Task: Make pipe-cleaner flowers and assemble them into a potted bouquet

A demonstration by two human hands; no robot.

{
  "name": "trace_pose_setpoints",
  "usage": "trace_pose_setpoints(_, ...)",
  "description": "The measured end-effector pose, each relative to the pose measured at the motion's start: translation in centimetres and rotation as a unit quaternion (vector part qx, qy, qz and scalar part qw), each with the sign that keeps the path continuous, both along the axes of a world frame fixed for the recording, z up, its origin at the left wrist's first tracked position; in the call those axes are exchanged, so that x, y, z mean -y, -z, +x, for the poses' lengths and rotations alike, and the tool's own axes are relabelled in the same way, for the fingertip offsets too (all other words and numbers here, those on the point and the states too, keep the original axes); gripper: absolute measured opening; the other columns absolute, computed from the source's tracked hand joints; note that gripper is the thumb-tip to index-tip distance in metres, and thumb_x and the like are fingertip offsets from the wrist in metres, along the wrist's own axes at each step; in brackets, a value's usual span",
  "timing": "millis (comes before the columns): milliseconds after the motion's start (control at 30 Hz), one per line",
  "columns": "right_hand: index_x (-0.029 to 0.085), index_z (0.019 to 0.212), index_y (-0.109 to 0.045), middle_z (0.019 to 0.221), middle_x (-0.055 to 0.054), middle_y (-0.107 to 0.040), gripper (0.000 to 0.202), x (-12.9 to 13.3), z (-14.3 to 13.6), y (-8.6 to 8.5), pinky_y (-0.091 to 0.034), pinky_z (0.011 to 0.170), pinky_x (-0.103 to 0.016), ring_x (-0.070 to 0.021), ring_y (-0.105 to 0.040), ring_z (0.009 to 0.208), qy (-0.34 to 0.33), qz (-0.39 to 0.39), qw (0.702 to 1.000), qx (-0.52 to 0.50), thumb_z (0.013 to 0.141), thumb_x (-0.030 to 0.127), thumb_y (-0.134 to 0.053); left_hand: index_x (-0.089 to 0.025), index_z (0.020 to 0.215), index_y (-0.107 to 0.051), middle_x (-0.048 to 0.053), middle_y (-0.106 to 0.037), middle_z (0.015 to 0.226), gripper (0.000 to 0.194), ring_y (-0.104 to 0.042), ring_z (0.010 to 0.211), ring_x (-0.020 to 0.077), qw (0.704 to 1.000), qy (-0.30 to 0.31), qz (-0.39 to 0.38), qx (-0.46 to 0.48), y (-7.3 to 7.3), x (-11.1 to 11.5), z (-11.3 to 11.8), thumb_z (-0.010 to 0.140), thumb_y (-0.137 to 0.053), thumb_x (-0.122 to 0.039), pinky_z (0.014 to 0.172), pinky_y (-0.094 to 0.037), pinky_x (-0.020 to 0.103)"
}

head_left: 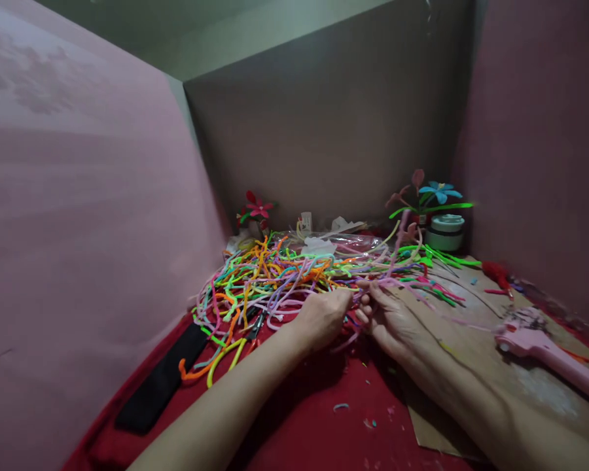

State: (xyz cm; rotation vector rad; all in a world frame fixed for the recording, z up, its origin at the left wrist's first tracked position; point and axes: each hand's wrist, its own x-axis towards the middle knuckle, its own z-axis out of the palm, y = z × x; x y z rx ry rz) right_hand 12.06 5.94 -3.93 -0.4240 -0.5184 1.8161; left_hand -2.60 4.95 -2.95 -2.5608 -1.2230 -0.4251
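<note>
A wide tangle of coloured fuzzy stems [269, 275] lies across the red cloth. At its front edge, my left hand [326, 314] is closed, its fingers turned away and what they grip hidden. Close beside it on the right, my right hand [380, 314] has its thumb and forefinger pinched on a pink fuzzy stem [390, 281], while the other fingers curl loosely. Yellow-handled scissors [226, 358] rest among the stems left of my left hand.
Left lies a black flat case [161, 379]. On the right, a pink glue gun [544, 347] rests on cardboard [436, 418]. Behind stand a mint jar [446, 232], a blue stem flower [440, 191] and a pink-red flower [260, 208]. Pink walls rise at both sides.
</note>
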Motion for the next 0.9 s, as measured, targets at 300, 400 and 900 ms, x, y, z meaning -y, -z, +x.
trace_pose_setpoints(300,0.018,0.053,-0.039,0.041,0.008,-0.029,0.039,-0.4,1.8,-2.2,-0.026,0.031,-0.017,-0.0049,-0.021,0.033,-0.055,0.002,0.998,-0.043,0.082,0.039,-0.055,-0.022,0.086,-0.062,-0.002,-0.066,0.078,0.017,-0.059,0.069,0.0104,0.981,-0.133,-0.099,0.105,-4.1,1.8,-6.9,0.081,-0.046,-0.019,0.064,-0.042,0.019)
trace_pose_setpoints(400,0.018,0.054,-0.037,0.041,0.009,-0.022,0.039,-0.2,1.9,-2.1,-0.016,0.029,-0.016,-0.0046,-0.009,0.034,-0.084,0.001,0.995,-0.048,0.085,0.039,-0.05,-0.018,0.084,-0.065,0.004,-0.067,0.085,0.021,-0.06,0.08,0.015,0.962,-0.226,-0.057,0.145,-5.0,-0.3,-10.0,0.081,-0.045,-0.02,0.073,-0.043,0.024)
trace_pose_setpoints(900,0.018,0.056,-0.042,0.04,0.01,-0.022,0.031,-0.1,1.4,-1.0,-0.017,0.029,-0.015,-0.0038,-0.01,0.033,-0.102,-0.007,0.995,-0.023,0.078,0.029,-0.06,-0.02,0.069,-0.068,0.005,-0.064,0.078,0.018,-0.055,0.083,0.0187,0.934,-0.262,0.041,0.241,-3.6,-4.4,-11.5,0.076,-0.054,-0.029,0.08,-0.041,0.029)
